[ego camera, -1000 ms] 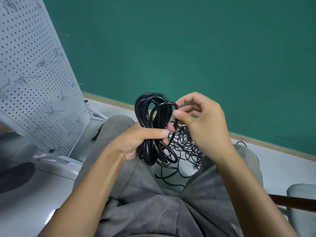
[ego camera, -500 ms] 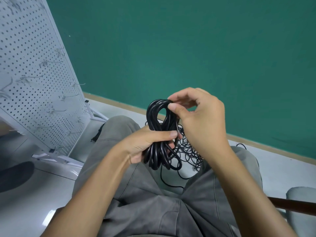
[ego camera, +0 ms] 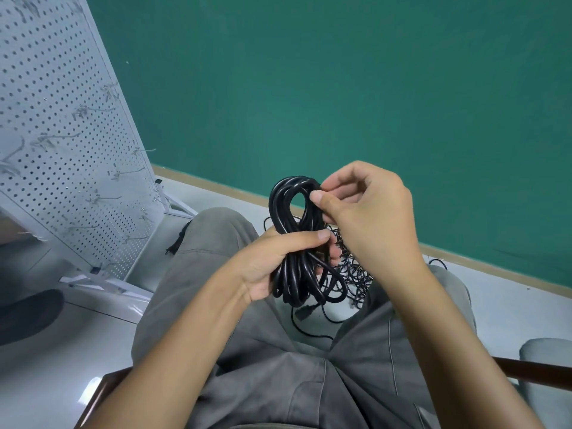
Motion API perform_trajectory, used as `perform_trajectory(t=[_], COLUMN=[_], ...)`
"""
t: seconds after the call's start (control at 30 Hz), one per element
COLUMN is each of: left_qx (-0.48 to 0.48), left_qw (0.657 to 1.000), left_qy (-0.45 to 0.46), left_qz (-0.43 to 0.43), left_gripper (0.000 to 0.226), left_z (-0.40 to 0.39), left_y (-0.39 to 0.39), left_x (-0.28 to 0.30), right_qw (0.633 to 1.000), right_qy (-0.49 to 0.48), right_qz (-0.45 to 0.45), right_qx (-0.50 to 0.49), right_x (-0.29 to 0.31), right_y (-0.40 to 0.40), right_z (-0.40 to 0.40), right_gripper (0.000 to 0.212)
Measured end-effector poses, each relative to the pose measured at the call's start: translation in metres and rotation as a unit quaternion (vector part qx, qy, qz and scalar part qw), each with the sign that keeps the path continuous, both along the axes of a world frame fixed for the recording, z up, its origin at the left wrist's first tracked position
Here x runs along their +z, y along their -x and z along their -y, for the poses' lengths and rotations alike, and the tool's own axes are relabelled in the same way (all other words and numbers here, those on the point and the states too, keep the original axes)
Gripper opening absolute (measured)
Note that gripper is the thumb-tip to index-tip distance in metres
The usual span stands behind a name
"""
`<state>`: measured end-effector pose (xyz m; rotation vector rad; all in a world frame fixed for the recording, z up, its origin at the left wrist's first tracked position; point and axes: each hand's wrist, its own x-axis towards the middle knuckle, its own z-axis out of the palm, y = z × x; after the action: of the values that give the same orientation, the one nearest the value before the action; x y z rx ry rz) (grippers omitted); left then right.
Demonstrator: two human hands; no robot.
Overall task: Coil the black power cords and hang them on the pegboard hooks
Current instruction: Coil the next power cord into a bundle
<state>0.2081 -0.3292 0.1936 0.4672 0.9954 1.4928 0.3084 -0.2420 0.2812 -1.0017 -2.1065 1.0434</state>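
Observation:
A coiled black power cord [ego camera: 283,205] stands upright above my knees. My left hand [ego camera: 278,261] grips the coil round its middle, thumb across the front. My right hand [ego camera: 365,212] pinches the top right of the loop between thumb and fingers. A plug end [ego camera: 305,312] dangles below the coil. More black cords [ego camera: 356,270] lie tangled on the floor behind my hands, partly hidden. The white pegboard [ego camera: 46,119] leans at the left, with several metal hooks [ego camera: 127,173] sticking out of it.
I sit on a chair with wooden arms [ego camera: 526,371], grey trousers [ego camera: 278,382] filling the lower view. A green wall [ego camera: 340,88] rises behind a pale floor [ego camera: 55,351]. The pegboard's white base frame [ego camera: 102,286] lies beside my left knee. A dark shape [ego camera: 28,314] sits at far left.
My right hand has closed in on the top of the loop and now pinches it. The coil has narrowed and sits tighter in my left hand.

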Motion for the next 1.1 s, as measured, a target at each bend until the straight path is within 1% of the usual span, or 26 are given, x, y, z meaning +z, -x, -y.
perform_trajectory(t=[0.1, 0.17, 0.27, 0.3, 0.33, 0.37, 0.4, 0.47, 0.5, 0.53, 0.6, 0.73, 0.8, 0.9, 1.0, 1.07, 1.1], left_qx=[-0.009, -0.002, 0.013, 0.014, 0.018, 0.028, 0.043, 0.090, 0.113, 0.131, 0.162, 0.221, 0.250, 0.299, 0.347, 0.387, 0.407], left_qw=[1.000, 0.999, 0.998, 0.998, 0.997, 0.996, 0.995, 0.988, 0.983, 0.980, 0.975, 0.963, 0.954, 0.938, 0.927, 0.915, 0.907], left_qy=[-0.025, -0.033, -0.035, -0.035, -0.035, -0.035, -0.035, -0.030, -0.027, -0.022, -0.012, 0.013, 0.027, 0.044, 0.067, 0.084, 0.095], left_qz=[0.011, 0.026, 0.047, 0.054, 0.062, 0.073, 0.087, 0.125, 0.140, 0.148, 0.155, 0.152, 0.161, 0.170, 0.127, 0.078, 0.047], left_gripper=[0.006, 0.010, 0.012, 0.013, 0.014, 0.015, 0.015, 0.014, 0.013, 0.012, 0.011, 0.018, 0.020, 0.022, 0.023, 0.023, 0.022], left_z=[-0.002, -0.004, -0.003, -0.002, -0.002, -0.002, -0.001, -0.001, 0.000, 0.000, 0.000, -0.002, -0.004, -0.003, -0.001, 0.002, 0.003], left_y=[-0.002, -0.001, 0.003, 0.006, 0.009, 0.011, 0.014, 0.019, 0.022, 0.024, 0.029, 0.032, 0.032, 0.037, 0.043, 0.047, 0.050], left_x=[0.003, 0.005, 0.005, 0.005, 0.006, 0.007, 0.009, 0.010, 0.011, 0.010, 0.007, -0.001, -0.003, -0.006, -0.009, -0.010, -0.012], right_qw=[0.999, 0.999, 0.999, 0.999, 0.999, 0.998, 0.993, 0.971, 0.959, 0.950, 0.946, 0.954, 0.954, 0.956, 0.956, 0.955, 0.952], right_qy=[0.026, 0.030, -0.027, -0.032, -0.014, 0.025, 0.075, 0.184, 0.229, 0.260, 0.278, 0.229, 0.218, 0.193, 0.143, 0.115, 0.116], right_qz=[0.001, -0.006, -0.020, -0.025, -0.028, -0.028, -0.016, 0.030, 0.045, 0.046, 0.032, 0.054, 0.060, 0.079, 0.123, 0.146, 0.147], right_qx=[0.019, 0.038, 0.033, 0.031, 0.039, 0.060, 0.087, 0.146, 0.162, 0.165, 0.162, 0.188, 0.197, 0.209, 0.222, 0.233, 0.241], right_x=[0.002, 0.002, -0.006, -0.012, -0.021, -0.030, -0.041, -0.060, -0.069, -0.076, -0.085, -0.084, -0.081, -0.079, -0.078, -0.076, -0.072], right_y=[0.000, 0.000, -0.001, -0.002, -0.005, -0.007, -0.010, -0.016, -0.019, -0.021, -0.025, -0.029, -0.031, -0.033, -0.038, -0.043, -0.045], right_z=[0.001, 0.002, 0.001, -0.001, -0.004, -0.005, -0.007, -0.005, -0.002, 0.001, 0.004, 0.003, 0.001, 0.000, 0.000, -0.003, -0.003], right_gripper=[0.014, 0.013, 0.011, 0.012, 0.018, 0.029, 0.043, 0.069, 0.076, 0.078, 0.077, 0.082, 0.079, 0.058, 0.038, 0.026, 0.021])
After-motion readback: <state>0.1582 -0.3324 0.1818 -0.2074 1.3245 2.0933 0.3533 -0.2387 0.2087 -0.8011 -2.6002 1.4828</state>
